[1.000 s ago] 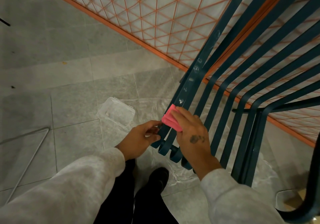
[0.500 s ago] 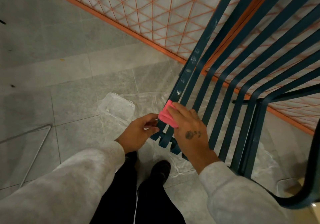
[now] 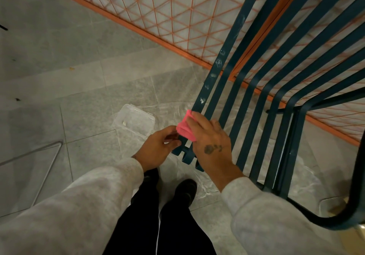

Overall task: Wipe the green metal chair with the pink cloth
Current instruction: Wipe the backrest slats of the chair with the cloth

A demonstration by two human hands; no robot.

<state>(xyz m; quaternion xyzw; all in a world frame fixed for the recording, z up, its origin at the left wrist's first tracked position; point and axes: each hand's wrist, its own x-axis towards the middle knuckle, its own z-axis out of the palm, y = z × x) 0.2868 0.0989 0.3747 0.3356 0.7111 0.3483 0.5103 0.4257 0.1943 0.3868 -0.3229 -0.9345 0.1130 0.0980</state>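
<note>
Two hands on the green chair (image 3: 237, 29) over grey tiles (image 3: 79, 116) — right hand (image 3: 211, 142) presses pink cloth (image 3: 184, 128), left hand (image 3: 158, 148) pinches slat (image 3: 175, 150).

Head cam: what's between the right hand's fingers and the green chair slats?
The folded pink cloth: fingers of the right hand press it onto the leftmost slats of the green metal chair, near their curled ends. Shown in the head view.

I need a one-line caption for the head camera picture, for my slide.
Right hand presses a pink cloth on a slat of the green chair; left hand holds the slat's end.
</note>
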